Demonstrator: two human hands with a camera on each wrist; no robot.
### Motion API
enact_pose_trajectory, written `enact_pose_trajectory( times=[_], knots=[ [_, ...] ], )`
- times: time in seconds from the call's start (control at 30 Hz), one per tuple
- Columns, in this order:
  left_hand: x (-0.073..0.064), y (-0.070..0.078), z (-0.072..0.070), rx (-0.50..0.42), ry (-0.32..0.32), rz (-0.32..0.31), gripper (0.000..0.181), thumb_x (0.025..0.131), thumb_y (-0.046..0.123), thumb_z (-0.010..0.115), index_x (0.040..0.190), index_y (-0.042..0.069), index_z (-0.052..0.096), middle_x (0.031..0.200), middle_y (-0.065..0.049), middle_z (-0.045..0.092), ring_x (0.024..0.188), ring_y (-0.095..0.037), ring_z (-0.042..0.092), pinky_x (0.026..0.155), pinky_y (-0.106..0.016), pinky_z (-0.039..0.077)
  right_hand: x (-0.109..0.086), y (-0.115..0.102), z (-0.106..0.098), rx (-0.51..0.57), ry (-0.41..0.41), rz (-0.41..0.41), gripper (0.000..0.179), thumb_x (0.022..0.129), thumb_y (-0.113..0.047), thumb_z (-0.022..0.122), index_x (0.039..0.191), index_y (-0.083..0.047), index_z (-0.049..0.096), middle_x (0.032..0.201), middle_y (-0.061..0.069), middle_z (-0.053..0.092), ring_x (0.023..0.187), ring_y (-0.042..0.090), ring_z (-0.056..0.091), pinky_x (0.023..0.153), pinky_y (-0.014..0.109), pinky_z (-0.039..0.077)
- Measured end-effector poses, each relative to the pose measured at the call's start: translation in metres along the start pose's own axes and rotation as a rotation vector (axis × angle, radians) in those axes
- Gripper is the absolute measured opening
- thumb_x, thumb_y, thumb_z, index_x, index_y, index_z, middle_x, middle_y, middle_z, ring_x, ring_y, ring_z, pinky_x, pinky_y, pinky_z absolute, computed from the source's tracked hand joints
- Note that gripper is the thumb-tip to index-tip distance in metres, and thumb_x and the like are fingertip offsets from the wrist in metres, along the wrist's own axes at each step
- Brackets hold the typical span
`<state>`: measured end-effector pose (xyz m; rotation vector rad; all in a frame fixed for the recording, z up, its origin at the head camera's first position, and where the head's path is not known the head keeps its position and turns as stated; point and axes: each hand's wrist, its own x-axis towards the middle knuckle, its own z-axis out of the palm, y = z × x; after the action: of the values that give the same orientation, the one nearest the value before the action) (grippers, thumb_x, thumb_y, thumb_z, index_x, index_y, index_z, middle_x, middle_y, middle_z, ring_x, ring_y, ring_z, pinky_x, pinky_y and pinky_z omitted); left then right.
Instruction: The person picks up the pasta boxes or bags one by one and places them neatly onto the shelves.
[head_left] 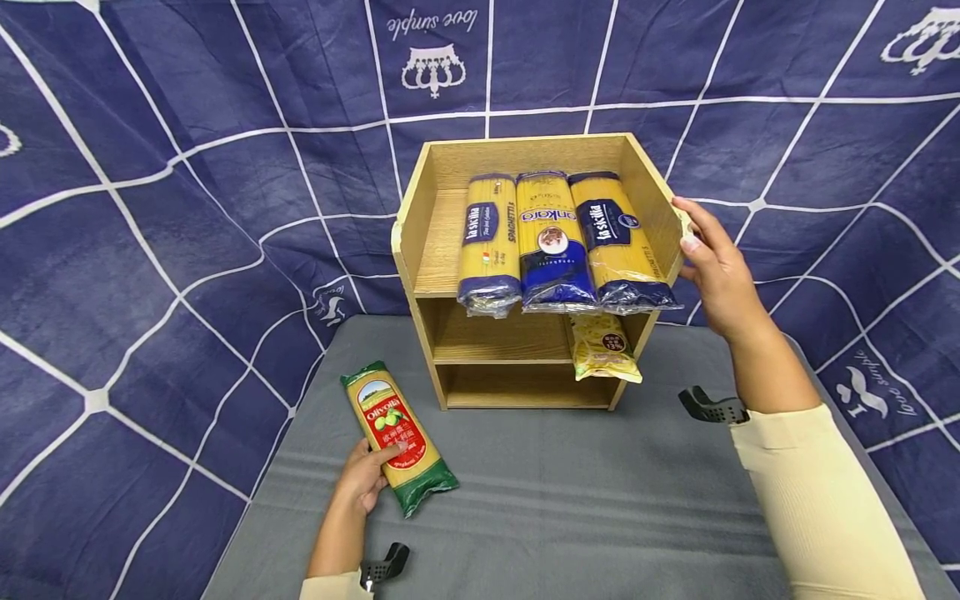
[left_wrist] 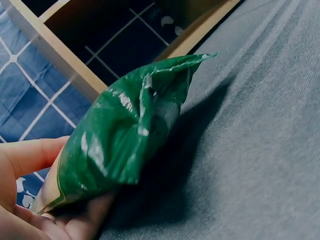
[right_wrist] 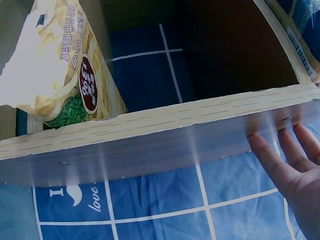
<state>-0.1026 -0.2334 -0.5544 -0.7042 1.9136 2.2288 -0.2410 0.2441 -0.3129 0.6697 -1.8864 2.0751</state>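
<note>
My left hand [head_left: 362, 477] grips a spaghetti pack [head_left: 390, 412] with a red label and green ends, thumb across its front and fingers underneath. Its crinkled green end [left_wrist: 120, 125] stands close over the grey cloth in the left wrist view. At the upper right of a small wooden shelf [head_left: 415, 208], my right hand [head_left: 716, 279] holds the side panel. The thumb lies at the panel's front edge, and the other fingers [right_wrist: 270, 155] touch its outer face.
On the top board lie a La Sicilia spaghetti pack [head_left: 489, 242], an Ankara spaghetti pack [head_left: 553, 237] and another La Sicilia pack [head_left: 618, 237], their ends overhanging the front. A yellow food bag [head_left: 603, 346] sticks out of the middle compartment. Blue checked cloth [head_left: 300, 75] hangs behind.
</note>
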Motion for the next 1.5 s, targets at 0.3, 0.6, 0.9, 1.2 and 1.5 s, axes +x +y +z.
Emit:
enact_pose_trajectory(
  times=[0.3,0.6,0.9,1.2,1.5],
  knots=[
    [-0.001,-0.006,0.003,-0.079,-0.03,0.026,0.055,0.093,0.0,0.063,0.14,-0.002,0.035,0.095,0.003,0.07,0.086,-0.013,0.071,0.078,-0.033,0.059,-0.001,-0.002,0.0,-0.007,0.002,0.004,0.047,0.104,-0.019,0.049,0.151,-0.02,0.049,0.139,0.003,0.05,0.122,0.018,0.049,0.087,0.017,0.053],
    [-0.002,-0.005,0.007,-0.155,-0.04,0.062,0.056,0.093,-0.005,0.059,0.141,0.005,0.034,0.097,0.007,0.071,0.089,-0.012,0.071,0.081,-0.034,0.059,-0.001,-0.001,0.0,-0.01,-0.001,0.011,0.047,0.104,-0.019,0.048,0.15,-0.021,0.049,0.14,0.003,0.049,0.124,0.018,0.048,0.087,0.018,0.052],
    [-0.009,0.001,0.009,-0.156,-0.083,0.128,0.059,0.092,-0.009,0.056,0.143,0.007,0.031,0.1,0.009,0.072,0.091,-0.012,0.072,0.081,-0.032,0.059,-0.001,-0.002,0.0,-0.007,-0.001,0.012,0.047,0.104,-0.018,0.048,0.15,-0.021,0.049,0.142,0.004,0.048,0.124,0.019,0.048,0.088,0.018,0.052],
    [-0.012,0.004,0.01,-0.184,-0.114,0.172,0.059,0.091,-0.012,0.055,0.14,0.015,0.036,0.104,0.011,0.074,0.094,-0.01,0.072,0.083,-0.029,0.059,0.0,0.0,0.0,0.0,-0.006,0.005,0.047,0.104,-0.019,0.049,0.151,-0.02,0.048,0.141,0.004,0.049,0.123,0.018,0.049,0.086,0.018,0.053],
    [-0.014,0.006,0.01,-0.194,-0.149,0.215,0.064,0.09,-0.011,0.059,0.142,0.016,0.035,0.109,0.011,0.073,0.1,-0.009,0.071,0.086,-0.028,0.057,-0.001,0.0,-0.001,0.0,0.002,0.008,0.047,0.104,-0.019,0.049,0.15,-0.02,0.049,0.14,0.004,0.05,0.124,0.019,0.048,0.087,0.018,0.053]
  ],
)
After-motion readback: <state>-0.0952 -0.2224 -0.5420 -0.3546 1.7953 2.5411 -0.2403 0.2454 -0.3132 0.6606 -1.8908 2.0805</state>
